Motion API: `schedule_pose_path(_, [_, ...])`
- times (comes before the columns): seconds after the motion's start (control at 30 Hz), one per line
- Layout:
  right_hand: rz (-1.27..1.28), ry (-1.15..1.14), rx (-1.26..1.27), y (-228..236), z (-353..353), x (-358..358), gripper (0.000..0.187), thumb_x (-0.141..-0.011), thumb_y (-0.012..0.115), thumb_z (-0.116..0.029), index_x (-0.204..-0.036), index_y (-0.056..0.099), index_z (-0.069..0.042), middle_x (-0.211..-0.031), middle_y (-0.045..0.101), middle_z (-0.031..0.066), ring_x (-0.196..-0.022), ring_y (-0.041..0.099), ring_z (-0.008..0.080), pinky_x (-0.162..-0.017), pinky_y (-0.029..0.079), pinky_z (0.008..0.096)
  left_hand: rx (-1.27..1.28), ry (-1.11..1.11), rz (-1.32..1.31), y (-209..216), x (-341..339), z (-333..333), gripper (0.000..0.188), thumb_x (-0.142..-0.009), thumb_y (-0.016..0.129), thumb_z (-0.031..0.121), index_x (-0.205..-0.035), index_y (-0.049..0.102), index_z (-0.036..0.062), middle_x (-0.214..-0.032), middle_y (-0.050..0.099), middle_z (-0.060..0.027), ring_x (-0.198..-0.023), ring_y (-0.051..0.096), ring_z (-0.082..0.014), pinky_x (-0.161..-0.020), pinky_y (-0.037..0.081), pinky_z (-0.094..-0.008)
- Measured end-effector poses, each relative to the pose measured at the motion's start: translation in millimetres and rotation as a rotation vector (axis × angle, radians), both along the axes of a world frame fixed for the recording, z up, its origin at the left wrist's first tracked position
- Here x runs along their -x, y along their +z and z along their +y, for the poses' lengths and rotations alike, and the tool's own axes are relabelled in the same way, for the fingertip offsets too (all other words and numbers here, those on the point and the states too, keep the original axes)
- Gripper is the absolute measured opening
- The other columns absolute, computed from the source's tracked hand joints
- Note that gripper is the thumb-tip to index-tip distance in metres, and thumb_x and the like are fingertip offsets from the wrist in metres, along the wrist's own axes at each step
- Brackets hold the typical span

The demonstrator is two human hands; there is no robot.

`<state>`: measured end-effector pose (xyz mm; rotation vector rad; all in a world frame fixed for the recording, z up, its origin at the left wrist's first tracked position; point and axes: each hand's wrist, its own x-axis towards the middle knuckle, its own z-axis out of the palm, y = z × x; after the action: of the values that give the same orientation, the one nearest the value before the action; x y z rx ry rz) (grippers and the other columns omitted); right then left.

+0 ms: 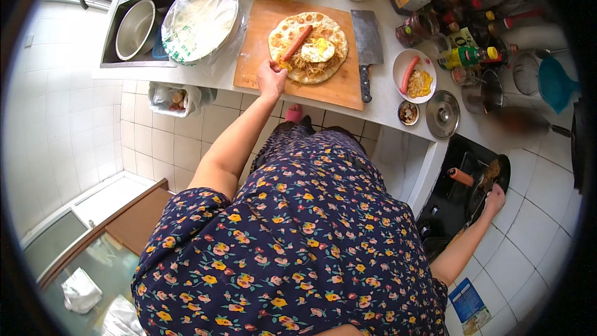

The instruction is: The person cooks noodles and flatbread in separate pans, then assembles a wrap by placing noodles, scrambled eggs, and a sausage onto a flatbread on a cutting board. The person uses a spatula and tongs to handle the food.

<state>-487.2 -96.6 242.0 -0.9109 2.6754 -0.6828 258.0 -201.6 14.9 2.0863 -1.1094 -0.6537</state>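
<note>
On the wooden cutting board (252,43) lies a round flatbread (277,36), topped with a sausage (298,45), a fried egg (318,50) and pale brown shreds (301,68). My left hand (272,79) is pinched at the flatbread's lower left edge, beside the sausage's near end, with a small yellow piece of food at its fingertips. Far off to the right, my right hand (494,201) is closed at the edge of a dark frying pan (505,171) on the black stove. Brown food (491,173) sits in that pan; what the right fingers hold is hidden.
A cleaver (367,37) lies along the board's right edge. Beyond it stand a bowl (398,65) with sausage and egg, a metal lid (443,115) and several bottles (466,57). At left are a plastic-covered basin (202,22), the sink (112,46) and a lined bin (177,111).
</note>
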Motion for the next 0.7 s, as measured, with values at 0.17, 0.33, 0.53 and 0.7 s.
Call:
schedule_pose_path(0.17, [-0.156, 0.496, 0.304, -19.4, -65.7, -217.1, 0.023, -0.087, 0.054, -0.019, -0.103, 0.062, -0.004, -0.089, 0.064, 0.0024, -0.073, 0.057, 0.0088, -0.064, 0.045, 0.0212, -0.097, 0.115, 0.474, 6.3, -4.9, 6.3, 0.022, -0.073, 0.065, 0.009, -0.09, 0.054, -0.0025, -0.075, 0.061, -0.0099, -0.055, 0.056, -0.014, -0.047, 0.047, -0.0253])
schedule_pose_path(0.33, [-0.324, 0.835, 0.067, -62.3, -129.5, -434.9, 0.019, -0.083, 0.057, -0.013, -0.096, 0.063, 0.0, -0.076, 0.06, -0.0003, -0.066, 0.049, 0.0036, -0.061, 0.041, 0.0181, -0.058, 0.064, 0.541, -0.9, -4.7, 10.8, 0.02, -0.073, 0.065, 0.012, -0.085, 0.057, -0.0023, -0.073, 0.061, -0.0085, -0.065, 0.058, -0.0143, -0.057, 0.047, -0.0286])
schedule_pose_path(0.53, [-0.361, 1.012, 0.204, -66.4, -189.0, -524.7, 0.01, -0.078, 0.063, -0.015, -0.083, 0.062, -0.006, -0.077, 0.061, 0.0084, -0.073, 0.058, 0.0128, -0.065, 0.047, 0.0293, -0.037, -0.23, 0.778, 7.6, -3.5, 4.5, 0.005, -0.08, 0.058, 0.009, -0.079, 0.054, 0.0058, -0.064, 0.05, 0.0004, -0.056, 0.048, -0.0082, -0.048, 0.038, -0.0214])
schedule_pose_path(0.7, [0.054, 0.885, 0.587, 96.9, -246.3, -475.6, 0.033, -0.081, 0.063, -0.025, -0.061, 0.048, -0.004, -0.056, 0.048, 0.0052, -0.051, 0.041, 0.0125, -0.048, 0.037, 0.0277, -0.101, -0.07, 1.065, 24.9, -13.3, 4.3, 0.019, -0.081, 0.057, 0.005, -0.097, 0.054, -0.0037, -0.083, 0.056, -0.0078, -0.068, 0.058, -0.0152, -0.053, 0.05, -0.0241])
